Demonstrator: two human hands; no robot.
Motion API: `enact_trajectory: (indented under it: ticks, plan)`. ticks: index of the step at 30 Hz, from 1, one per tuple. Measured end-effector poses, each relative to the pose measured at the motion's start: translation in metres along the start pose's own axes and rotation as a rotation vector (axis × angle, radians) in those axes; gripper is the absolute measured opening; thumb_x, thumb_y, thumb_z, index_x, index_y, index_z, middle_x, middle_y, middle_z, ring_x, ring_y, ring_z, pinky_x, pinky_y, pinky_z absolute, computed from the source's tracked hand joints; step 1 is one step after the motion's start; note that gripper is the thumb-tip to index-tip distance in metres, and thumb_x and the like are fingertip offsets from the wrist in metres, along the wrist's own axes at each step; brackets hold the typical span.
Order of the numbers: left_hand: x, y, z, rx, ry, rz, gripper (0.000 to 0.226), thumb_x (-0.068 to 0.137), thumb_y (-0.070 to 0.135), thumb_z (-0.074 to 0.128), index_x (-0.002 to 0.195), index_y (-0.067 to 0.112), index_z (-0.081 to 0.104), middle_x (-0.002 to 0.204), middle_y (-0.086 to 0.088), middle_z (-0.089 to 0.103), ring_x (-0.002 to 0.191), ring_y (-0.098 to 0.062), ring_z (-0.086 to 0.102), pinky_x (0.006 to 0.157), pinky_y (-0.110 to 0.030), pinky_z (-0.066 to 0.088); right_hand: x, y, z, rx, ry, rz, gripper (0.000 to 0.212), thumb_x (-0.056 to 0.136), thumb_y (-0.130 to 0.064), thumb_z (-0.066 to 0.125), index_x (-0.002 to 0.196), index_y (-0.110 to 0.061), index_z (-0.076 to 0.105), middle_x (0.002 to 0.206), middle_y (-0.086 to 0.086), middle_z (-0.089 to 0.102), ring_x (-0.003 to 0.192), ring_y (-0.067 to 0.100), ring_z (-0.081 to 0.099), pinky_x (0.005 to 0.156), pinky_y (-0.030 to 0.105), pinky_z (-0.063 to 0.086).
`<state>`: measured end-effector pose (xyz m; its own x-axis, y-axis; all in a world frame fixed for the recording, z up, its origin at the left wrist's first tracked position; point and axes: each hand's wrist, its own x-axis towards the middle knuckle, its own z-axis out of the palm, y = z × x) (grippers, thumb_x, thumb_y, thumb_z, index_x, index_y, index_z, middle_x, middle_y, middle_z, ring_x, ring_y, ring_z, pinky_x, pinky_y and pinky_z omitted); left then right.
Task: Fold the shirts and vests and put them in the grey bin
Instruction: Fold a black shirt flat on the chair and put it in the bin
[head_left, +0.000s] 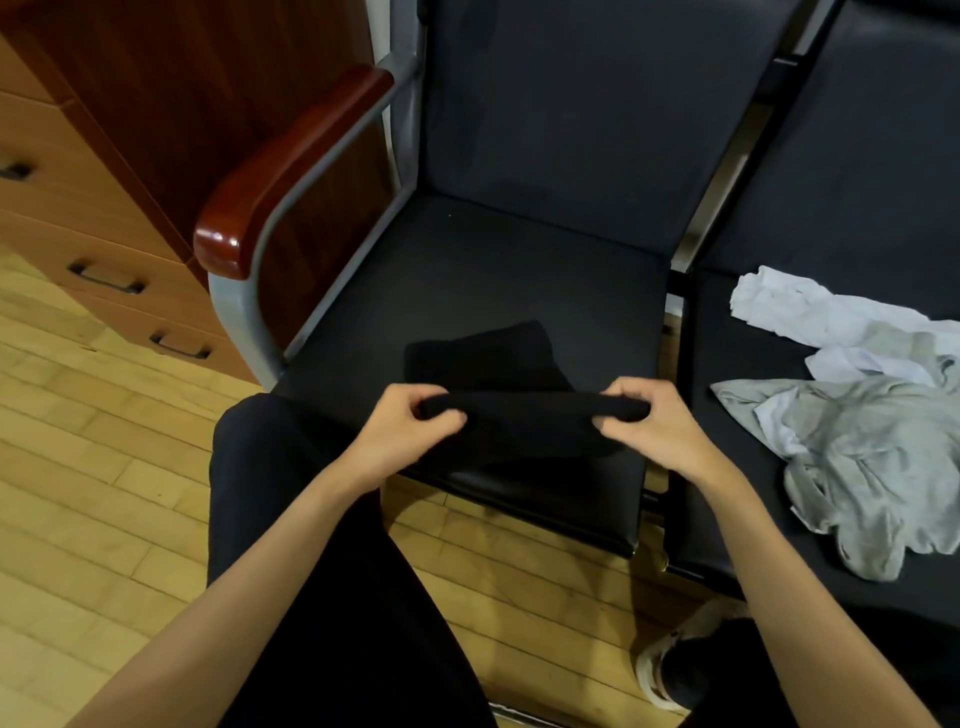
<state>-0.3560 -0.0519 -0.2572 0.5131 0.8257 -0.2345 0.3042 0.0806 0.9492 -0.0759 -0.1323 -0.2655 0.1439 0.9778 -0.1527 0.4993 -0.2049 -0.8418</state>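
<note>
**Black garment mid-fold on the chair seat**

Nearest the camera are the person's two bare forearms, reaching forward over a dark-trousered leg (332, 545) toward the black padded chair seat (467, 270). The left hand (402, 434) and the right hand (657, 423) each pinch one end of a raised fold in a black knit garment (514, 374), thumb under and fingers curled over the cloth, so the fold runs as a taut ridge between them. The rest of the garment lies flat on the seat beyond the hands, its far edge showing as a darker rectangle against the upholstery; whether it is a shirt or a vest cannot be told.

On the neighbouring black seat to the right, well apart from the hands, lies a rumpled heap of grey cotton garments (872, 467) with a crumpled white garment (810, 312) at its far side, both unfolded. The grey bin does not show anywhere in view.

The step in hand looks like a fold of the black piece, with the near edge lifted to be carried over the far part. The next move probably calls for both hands to travel forward together, keeping the ridge level so the halves meet squarely, then pressing the stack flat. The heap on the right suggests much of the task is left.
</note>
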Motion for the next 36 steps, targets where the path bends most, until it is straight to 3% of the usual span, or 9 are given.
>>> enact_trajectory:
  ticks: [2,6,11,14,17,24,28,32,36]
  plan:
    - [0.013,-0.003,-0.001,-0.166,0.188,-0.092,0.006,0.089,0.013,0.066,0.092,0.013,0.072,0.086,0.001,0.074,0.084,-0.013,0.071,0.071,-0.021,0.053,0.014,-0.003,0.004,0.172,0.123,0.062,0.011,0.08,-0.01,0.076,0.079,-0.016,0.067,0.08,-0.001,0.069,0.078,0.006,0.065,0.071,0.024,0.049]
    - [0.045,-0.011,0.004,-0.44,0.506,-0.29,0.02,0.087,0.025,0.07,0.1,0.011,0.069,0.098,-0.004,0.072,0.094,-0.017,0.067,0.086,-0.032,0.054,0.056,-0.001,0.035,0.381,0.319,0.138,0.018,0.085,-0.022,0.073,0.102,-0.019,0.067,0.106,-0.001,0.07,0.101,0.012,0.066,0.088,0.031,0.053]
    - [0.087,-0.027,0.003,-0.393,0.731,-0.288,0.036,0.089,0.031,0.068,0.118,0.01,0.061,0.108,0.001,0.066,0.102,-0.013,0.062,0.091,-0.027,0.05,0.11,-0.003,0.071,0.347,0.482,0.183,0.022,0.091,-0.025,0.066,0.105,-0.009,0.061,0.103,0.004,0.066,0.095,0.013,0.063,0.092,0.037,0.053]
    - [0.1,-0.039,-0.001,-0.25,0.758,-0.314,0.047,0.091,0.036,0.064,0.128,0.008,0.053,0.12,-0.003,0.061,0.112,-0.016,0.057,0.095,-0.028,0.046,0.127,0.004,0.077,0.251,0.471,0.243,0.029,0.093,-0.027,0.063,0.114,-0.007,0.058,0.108,0.005,0.064,0.105,0.02,0.061,0.097,0.035,0.049]
    - [0.098,-0.051,0.004,0.152,0.801,-0.297,0.051,0.092,0.038,0.061,0.13,0.007,0.049,0.123,-0.008,0.058,0.116,-0.024,0.055,0.096,-0.035,0.045,0.131,0.014,0.079,-0.114,0.397,0.303,0.045,0.095,-0.037,0.057,0.125,-0.003,0.054,0.124,0.015,0.054,0.122,0.03,0.049,0.099,0.036,0.041]
    - [0.085,-0.063,0.026,0.795,0.724,-0.359,0.055,0.09,0.057,0.053,0.102,0.004,0.06,0.11,-0.016,0.057,0.104,-0.032,0.053,0.089,-0.042,0.042,0.116,0.017,0.088,-0.539,0.345,0.356,0.064,0.092,-0.058,0.05,0.111,0.003,0.057,0.122,0.022,0.053,0.117,0.035,0.048,0.097,0.043,0.044]
    - [0.077,-0.058,0.026,0.669,0.613,-0.225,0.044,0.095,0.048,0.051,0.109,0.006,0.056,0.102,-0.011,0.065,0.096,-0.027,0.063,0.083,-0.04,0.052,0.095,0.012,0.089,-0.433,0.352,0.289,0.058,0.094,-0.051,0.051,0.113,0.003,0.054,0.112,0.018,0.059,0.11,0.033,0.054,0.09,0.039,0.046]
    - [0.046,-0.044,0.03,0.425,0.554,-0.076,0.042,0.098,0.042,0.05,0.122,0.007,0.046,0.08,0.0,0.063,0.073,-0.017,0.065,0.065,-0.032,0.054,0.044,-0.003,0.088,-0.157,0.404,0.269,0.058,0.095,-0.046,0.05,0.124,0.004,0.046,0.084,0.006,0.06,0.08,0.022,0.062,0.071,0.033,0.051]
    - [0.015,-0.03,0.036,0.335,0.545,0.023,0.036,0.1,0.037,0.046,0.122,0.009,0.047,0.07,0.005,0.058,0.061,-0.008,0.06,0.057,-0.024,0.05,-0.012,-0.02,0.076,0.0,0.499,0.242,0.063,0.096,-0.046,0.048,0.133,0.004,0.042,0.097,0.018,0.064,0.091,0.032,0.062,0.078,0.039,0.047]
